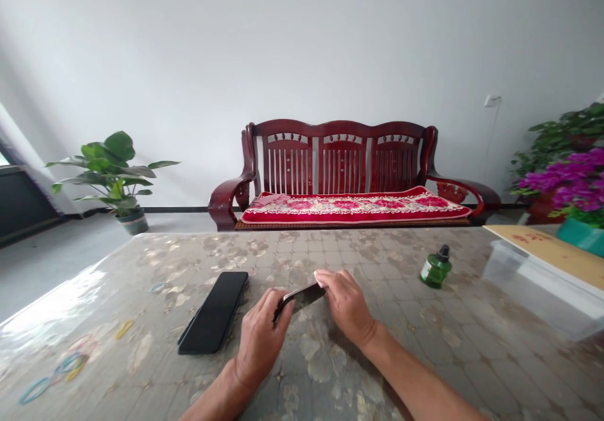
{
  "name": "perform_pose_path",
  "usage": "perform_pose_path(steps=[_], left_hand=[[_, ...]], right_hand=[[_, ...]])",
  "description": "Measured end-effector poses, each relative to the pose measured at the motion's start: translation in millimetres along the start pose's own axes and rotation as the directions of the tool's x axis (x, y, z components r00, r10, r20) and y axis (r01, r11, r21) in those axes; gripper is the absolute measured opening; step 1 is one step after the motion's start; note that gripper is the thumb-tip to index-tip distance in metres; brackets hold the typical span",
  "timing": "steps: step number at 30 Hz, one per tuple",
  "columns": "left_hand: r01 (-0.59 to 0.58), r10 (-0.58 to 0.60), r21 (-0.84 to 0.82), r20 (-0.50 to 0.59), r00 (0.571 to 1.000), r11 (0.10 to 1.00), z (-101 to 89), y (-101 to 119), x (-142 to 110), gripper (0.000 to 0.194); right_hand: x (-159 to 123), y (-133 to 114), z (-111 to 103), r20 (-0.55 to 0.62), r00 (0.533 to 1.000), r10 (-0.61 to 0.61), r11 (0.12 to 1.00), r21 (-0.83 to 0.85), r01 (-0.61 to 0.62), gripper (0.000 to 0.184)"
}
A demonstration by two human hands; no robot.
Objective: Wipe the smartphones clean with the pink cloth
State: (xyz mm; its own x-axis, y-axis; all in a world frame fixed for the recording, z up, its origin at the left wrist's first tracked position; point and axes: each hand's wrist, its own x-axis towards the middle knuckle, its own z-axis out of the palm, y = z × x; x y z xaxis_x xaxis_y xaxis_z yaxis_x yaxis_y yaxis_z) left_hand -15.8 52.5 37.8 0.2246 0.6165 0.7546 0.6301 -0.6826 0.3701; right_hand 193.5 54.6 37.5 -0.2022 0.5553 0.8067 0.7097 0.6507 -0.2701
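Between my two hands a thin, dark smartphone (304, 296) is held tilted above the table. My left hand (264, 326) is closed on its left end, thumb on the near side. At the other end my right hand (346, 301) pinches the right corner with its fingertips. My palms and fingers hide both ends of the phone. A second, larger black phone (214, 313) lies flat on the table, just left of my left hand and apart from it.
A patterned cover lies over the table (415, 358). Several coloured rubber bands (70, 365) are at the left. A green bottle (436, 269) with a black cap stands at right, near a clear plastic box (533, 289). Behind the table is a wooden bench (340, 157).
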Motion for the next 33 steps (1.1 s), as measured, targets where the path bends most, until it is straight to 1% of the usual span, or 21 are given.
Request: perform_pose_path(steps=[3, 6, 9, 12, 15, 17, 21, 24, 29, 33], left_hand=[[0.019, -0.019, -0.013, 0.024, 1.0, 1.0, -2.1, -0.3, -2.9, 0.018], [0.041, -0.04, -0.017, 0.018, 0.999, 0.999, -3.4, -1.1, -3.9, 0.018], [0.047, -0.047, -0.024, 0.007, 0.999, 0.999, -3.3, -1.3, -3.6, 0.018], [0.023, -0.021, -0.046, 0.029, 0.999, 0.999, -2.5, 0.2, -4.1, 0.016], [-0.036, 0.041, -0.075, 0.055, 0.998, 0.997, -2.0, 2.7, -6.9, 0.015], [-0.102, 0.109, -0.084, 0.087, 0.99, 0.991, -1.8, 4.6, -9.7, 0.015], [-0.249, 0.261, -0.088, 0.17, 0.95, 0.965, -0.1, 10.2, -13.6, 0.021], [-0.332, 0.342, -0.081, 0.228, 0.912, 0.94, 3.0, 16.7, -13.7, 0.024], [-0.428, 0.407, -0.012, 0.337, 0.849, 0.904, 9.6, 27.6, -14.5, 0.028], [-0.478, 0.433, -0.012, 0.446, 0.784, 0.878, 17.2, 33.6, -20.3, 0.025]], right_hand=[[2.3, -10.4, -1.2, 0.04, 0.998, -0.057, 0.997, 0.047, 0.055, 0.035], [0.7, 0.8, -2.4, 0.064, 0.997, -0.033, 0.999, 0.04, 0.03, 0.033], [-4.4, 23.5, -1.6, 0.024, 0.995, 0.094, 0.996, -0.006, -0.094, 0.029], [-10.1, 40.2, 1.4, -0.027, 0.968, 0.248, 0.968, -0.015, -0.249, 0.025], [-13.9, 46.1, 4.6, -0.04, 0.942, 0.332, 0.943, 0.008, -0.332, 0.023], [-15.0, 46.8, 5.8, -0.035, 0.929, 0.37, 0.929, 0.016, -0.369, 0.022], [-16.0, 47.6, 6.3, -0.011, 0.91, 0.414, 0.91, 0.027, -0.414, 0.023], [-16.9, 48.8, 6.6, -0.001, 0.905, 0.426, 0.904, 0.037, -0.426, 0.023], [-19.3, 52.2, 8.9, 0.027, 0.867, 0.497, 0.864, 0.077, -0.498, 0.021], [-18.8, 52.5, 9.3, 0.009, 0.861, 0.509, 0.856, 0.098, -0.507, 0.022]])
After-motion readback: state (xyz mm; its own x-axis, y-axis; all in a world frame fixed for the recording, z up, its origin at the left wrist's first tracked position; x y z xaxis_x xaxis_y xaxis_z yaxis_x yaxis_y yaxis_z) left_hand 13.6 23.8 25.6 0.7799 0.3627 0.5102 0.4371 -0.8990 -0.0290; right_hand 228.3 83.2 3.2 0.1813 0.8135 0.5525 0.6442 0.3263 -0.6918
